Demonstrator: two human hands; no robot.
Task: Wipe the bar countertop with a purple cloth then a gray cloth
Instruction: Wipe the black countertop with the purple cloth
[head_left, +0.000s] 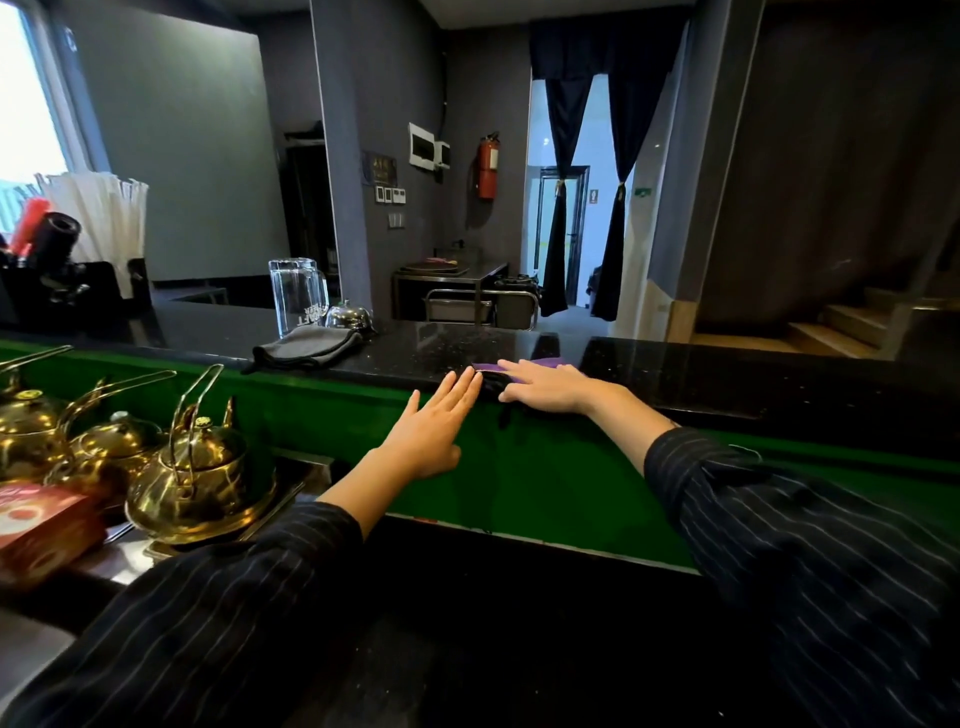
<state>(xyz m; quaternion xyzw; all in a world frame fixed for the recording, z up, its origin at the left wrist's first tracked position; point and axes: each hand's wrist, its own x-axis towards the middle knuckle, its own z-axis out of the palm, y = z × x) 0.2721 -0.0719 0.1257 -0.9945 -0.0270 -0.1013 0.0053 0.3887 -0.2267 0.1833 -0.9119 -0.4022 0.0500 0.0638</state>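
At the far left, a red box (41, 525) lies beside three brass kettles (192, 478) on a lower metal surface, below the green front of the bar. Behind them stands a holder of white wrapped straws (98, 218). Further right, on the black worktop (727, 374), a clear glass jug (296, 296) stands just beside a small metal bell (349, 316). The gray cloth (306, 348) lies folded in front of them, its near edge at the worktop's edge.

The left hand (431, 431) reaches up over the green front. Its fingers (460, 389) are straight and held together, and the tips are at the worktop's edge, right by the dark hem of the purple cloth (545, 362). It holds nothing.

The purple cloth lies at the near edge of the worktop, well to the right of the gray one, and is mostly covered by the right hand (545, 387). That hand presses flat on it, palm down, with its fingers (519, 370) straight and slightly apart. Both sleeves are dark with thin stripes.

On the far wall hangs a red fire extinguisher (487, 166), and wooden stairs (841, 327) rise at the right.
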